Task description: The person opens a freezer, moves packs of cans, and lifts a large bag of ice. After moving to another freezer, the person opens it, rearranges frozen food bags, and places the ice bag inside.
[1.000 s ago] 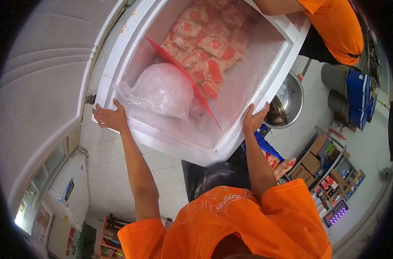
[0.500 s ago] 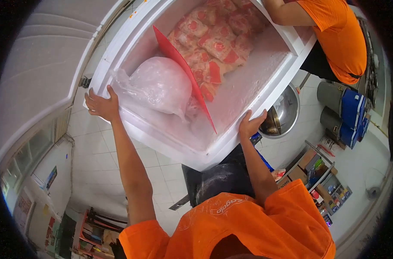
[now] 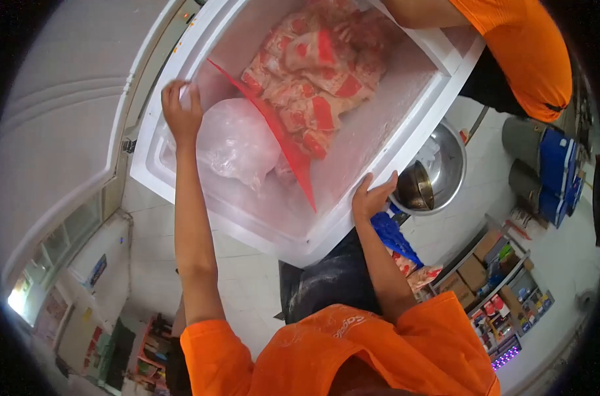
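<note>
A white chest freezer stands in front of me, lid raised. My left hand is over its left wall, beside the bulging clear plastic bag; its fingers are bent and apart, with nothing visible in them. My right hand lies against the right rim, thumb and fingers apart. A red divider panel leans between the clear bag and a pile of plastic packs with red labels. What the clear bag contains is blurred by frosty haze.
A co-worker in an orange shirt leans in at upper right, a hand among the packs. Right of the freezer are a steel basin with a brass-coloured pot, blue containers and a stocked shelf. The raised lid is at left.
My left hand has left the front-left corner and moved up and inward over the left wall. My right hand stays at the rim. The co-worker's hand now shows among the shifted packs.
</note>
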`<act>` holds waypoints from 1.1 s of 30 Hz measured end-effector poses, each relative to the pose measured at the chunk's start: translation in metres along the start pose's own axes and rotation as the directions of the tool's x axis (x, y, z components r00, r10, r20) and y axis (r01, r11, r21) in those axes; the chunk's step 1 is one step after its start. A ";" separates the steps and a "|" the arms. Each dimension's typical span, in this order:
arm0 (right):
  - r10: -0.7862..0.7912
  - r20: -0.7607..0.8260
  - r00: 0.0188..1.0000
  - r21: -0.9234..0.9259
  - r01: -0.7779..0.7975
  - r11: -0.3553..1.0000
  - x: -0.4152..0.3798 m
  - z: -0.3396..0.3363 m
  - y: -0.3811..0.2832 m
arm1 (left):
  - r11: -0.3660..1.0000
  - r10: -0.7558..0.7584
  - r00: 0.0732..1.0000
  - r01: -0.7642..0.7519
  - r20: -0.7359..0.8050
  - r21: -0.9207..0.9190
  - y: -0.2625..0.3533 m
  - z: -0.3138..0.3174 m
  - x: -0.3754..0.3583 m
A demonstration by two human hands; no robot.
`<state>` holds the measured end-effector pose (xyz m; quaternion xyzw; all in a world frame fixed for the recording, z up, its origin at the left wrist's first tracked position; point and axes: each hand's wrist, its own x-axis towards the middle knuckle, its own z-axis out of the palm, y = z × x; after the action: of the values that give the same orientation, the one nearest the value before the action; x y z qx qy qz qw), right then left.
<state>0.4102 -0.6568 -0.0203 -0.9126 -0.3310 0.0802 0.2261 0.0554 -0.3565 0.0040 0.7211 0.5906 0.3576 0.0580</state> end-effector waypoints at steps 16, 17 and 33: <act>0.012 -0.021 1.000 0.007 -0.012 1.000 0.002 0.004 0.004 | 0.881 -0.292 0.885 0.101 0.363 0.462 -0.050 0.066 0.112; 0.007 -0.033 0.999 0.009 -0.006 1.000 0.002 0.005 0.004 | 0.877 -0.304 0.882 0.111 0.361 0.467 -0.046 0.063 0.113; 0.063 -0.006 0.998 -0.032 -0.064 0.997 0.001 0.002 -0.003 | 0.886 -0.277 0.915 0.126 0.292 0.447 -0.050 0.066 0.107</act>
<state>0.4088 -0.6530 -0.0204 -0.9264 -0.3025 0.0800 0.2095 0.0585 -0.2239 -0.0218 0.7017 0.7065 0.0813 0.0427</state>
